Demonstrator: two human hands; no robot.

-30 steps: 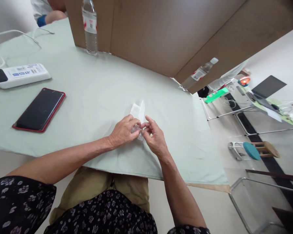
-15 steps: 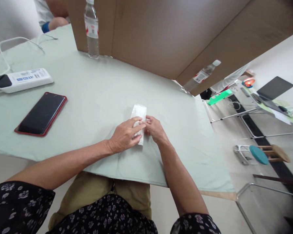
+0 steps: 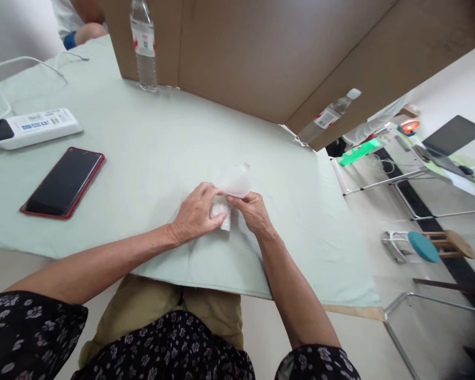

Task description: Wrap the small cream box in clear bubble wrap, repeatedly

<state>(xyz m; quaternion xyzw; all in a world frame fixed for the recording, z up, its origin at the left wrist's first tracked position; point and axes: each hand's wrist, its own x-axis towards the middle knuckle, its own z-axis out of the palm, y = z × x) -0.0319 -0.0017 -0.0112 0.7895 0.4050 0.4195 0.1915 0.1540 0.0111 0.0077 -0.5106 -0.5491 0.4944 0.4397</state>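
Note:
A small white packet (image 3: 220, 209), which looks like bubble wrap rolled around something, lies near the front of the cloth-covered table. What is inside it is hidden. My left hand (image 3: 198, 212) holds the packet from the left, its thumb on the near part and its fingers at the far part. From the right, my right hand (image 3: 251, 210) pinches a loose flap of translucent wrap (image 3: 236, 182) between thumb and fingers. The flap stands out beyond the hands, slightly blurred.
A red-cased phone (image 3: 63, 182) and a white power strip (image 3: 35, 128) lie on the left. Two water bottles (image 3: 144, 47) stand against a cardboard panel (image 3: 237, 58) along the back. Stools (image 3: 423, 246) and another table with a laptop (image 3: 455, 142) are off to the right.
The packet lay closed under my left hand's fingers; now a flap of its wrap is lifted away on the far side. My right hand has gone from its side edge to pinching that flap.

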